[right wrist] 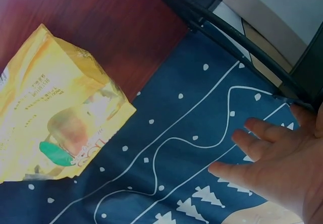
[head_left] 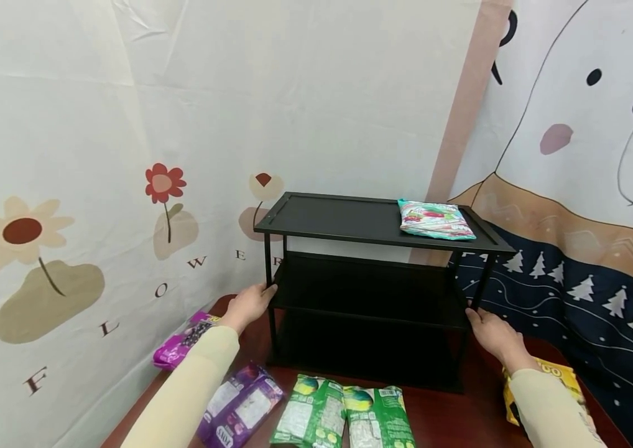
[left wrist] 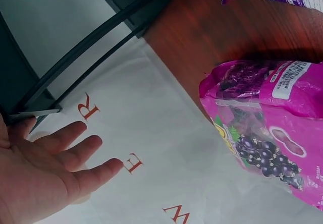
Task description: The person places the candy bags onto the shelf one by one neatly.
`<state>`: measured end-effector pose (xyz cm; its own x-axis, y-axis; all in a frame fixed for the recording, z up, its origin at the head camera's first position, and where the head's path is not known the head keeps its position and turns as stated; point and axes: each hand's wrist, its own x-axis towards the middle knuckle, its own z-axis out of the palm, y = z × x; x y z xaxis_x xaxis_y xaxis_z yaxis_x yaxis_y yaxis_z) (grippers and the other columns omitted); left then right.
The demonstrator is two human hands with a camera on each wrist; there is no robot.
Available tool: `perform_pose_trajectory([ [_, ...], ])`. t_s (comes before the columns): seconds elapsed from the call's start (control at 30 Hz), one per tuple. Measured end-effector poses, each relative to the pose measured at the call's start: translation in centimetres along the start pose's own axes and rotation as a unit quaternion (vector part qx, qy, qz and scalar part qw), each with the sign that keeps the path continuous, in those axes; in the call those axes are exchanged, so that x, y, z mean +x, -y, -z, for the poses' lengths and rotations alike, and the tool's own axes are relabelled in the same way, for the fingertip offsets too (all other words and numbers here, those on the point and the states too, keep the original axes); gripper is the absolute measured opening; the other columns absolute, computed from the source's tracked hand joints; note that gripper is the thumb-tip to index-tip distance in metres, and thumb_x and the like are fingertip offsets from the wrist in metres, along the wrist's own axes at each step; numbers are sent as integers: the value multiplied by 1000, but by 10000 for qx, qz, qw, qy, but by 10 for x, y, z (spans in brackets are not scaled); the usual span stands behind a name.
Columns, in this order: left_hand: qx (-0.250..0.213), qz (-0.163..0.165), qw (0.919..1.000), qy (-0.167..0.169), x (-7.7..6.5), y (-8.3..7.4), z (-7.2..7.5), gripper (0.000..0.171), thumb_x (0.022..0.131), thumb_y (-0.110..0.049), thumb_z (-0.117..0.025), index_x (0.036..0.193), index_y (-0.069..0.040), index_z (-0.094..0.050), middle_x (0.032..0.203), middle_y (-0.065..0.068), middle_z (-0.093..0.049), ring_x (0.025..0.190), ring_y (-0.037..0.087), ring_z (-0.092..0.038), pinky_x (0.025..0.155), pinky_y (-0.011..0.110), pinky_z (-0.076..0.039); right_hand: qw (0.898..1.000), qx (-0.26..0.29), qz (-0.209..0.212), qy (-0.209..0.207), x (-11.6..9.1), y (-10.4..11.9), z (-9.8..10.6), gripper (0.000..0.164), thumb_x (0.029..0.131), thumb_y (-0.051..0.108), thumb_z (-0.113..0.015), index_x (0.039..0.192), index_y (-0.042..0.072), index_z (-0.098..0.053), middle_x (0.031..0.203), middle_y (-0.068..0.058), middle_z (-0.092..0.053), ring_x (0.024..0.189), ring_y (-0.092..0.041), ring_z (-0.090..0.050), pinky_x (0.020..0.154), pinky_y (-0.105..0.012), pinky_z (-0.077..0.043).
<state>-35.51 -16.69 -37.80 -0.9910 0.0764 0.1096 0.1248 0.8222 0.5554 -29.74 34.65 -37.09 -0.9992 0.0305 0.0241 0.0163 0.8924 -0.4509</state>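
Observation:
A black three-tier shelf rack (head_left: 350,283) stands on a dark red table. At its left end, my left hand (head_left: 247,305) grips the middle tier beside the post; the left wrist view shows the other fingers of the left hand (left wrist: 60,168) spread below that edge. My right hand (head_left: 497,336) holds the rack's right end at about the same height, and in the right wrist view several fingers of the right hand (right wrist: 272,158) extend away from the frame. On the top tier, towards the right, lies a teal and white snack bag (head_left: 435,220).
Two green bags (head_left: 316,410) lie in front of the rack, with a purple bag (head_left: 240,407) to their left. A magenta bag (left wrist: 267,128) with a dark-berry picture sits by the left wall cloth. Near my right forearm is a yellow bag (right wrist: 65,113). Printed cloths hang behind.

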Motion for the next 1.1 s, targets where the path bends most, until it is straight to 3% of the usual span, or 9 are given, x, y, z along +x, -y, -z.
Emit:
perform_pose_trajectory([
  [0.17,-17,72,10000,36,-2,6,1,68,105,-53,-32,155,-7,-33,153,22,-38,139,46,-34,106,70,-23,10000,-16,-80,-10,-1,2,0,74,107,50,-16,151,-8,-29,148,-39,-28,133,-63,-24,99,-79,-14],
  [0.37,178,115,9997,-80,-7,23,6,76,103,-62,-28,157,-9,-31,151,23,-40,136,48,-37,104,71,-27,9999,-30,-153,7,-1,4,1,76,107,50,-16,150,-11,-27,149,-39,-26,134,-62,-23,100,-79,-13],
  [0.57,534,98,9984,-132,-22,47,6,68,106,-49,-36,152,0,-36,147,28,-43,130,51,-43,100,69,-33,9998,-20,-195,29,1,2,0,77,107,51,-14,150,-12,-26,149,-39,-25,134,-61,-22,101,-78,-13],
  [0.73,521,-13,9986,7,-36,66,-1,66,105,-42,-47,148,7,-38,138,32,-50,124,51,-48,101,64,-37,9998,-10,-199,12,1,1,-1,78,106,52,-14,150,-12,-26,149,-39,-25,134,-62,-23,101,-77,-15],
  [1.1,431,19,9986,298,-68,82,-22,69,97,-39,-62,141,11,-46,134,36,-51,124,53,-47,100,63,-38,9997,56,-235,0,-1,3,-2,76,106,51,-15,150,-11,-25,149,-40,-26,133,-61,-24,101,-77,-15],
])
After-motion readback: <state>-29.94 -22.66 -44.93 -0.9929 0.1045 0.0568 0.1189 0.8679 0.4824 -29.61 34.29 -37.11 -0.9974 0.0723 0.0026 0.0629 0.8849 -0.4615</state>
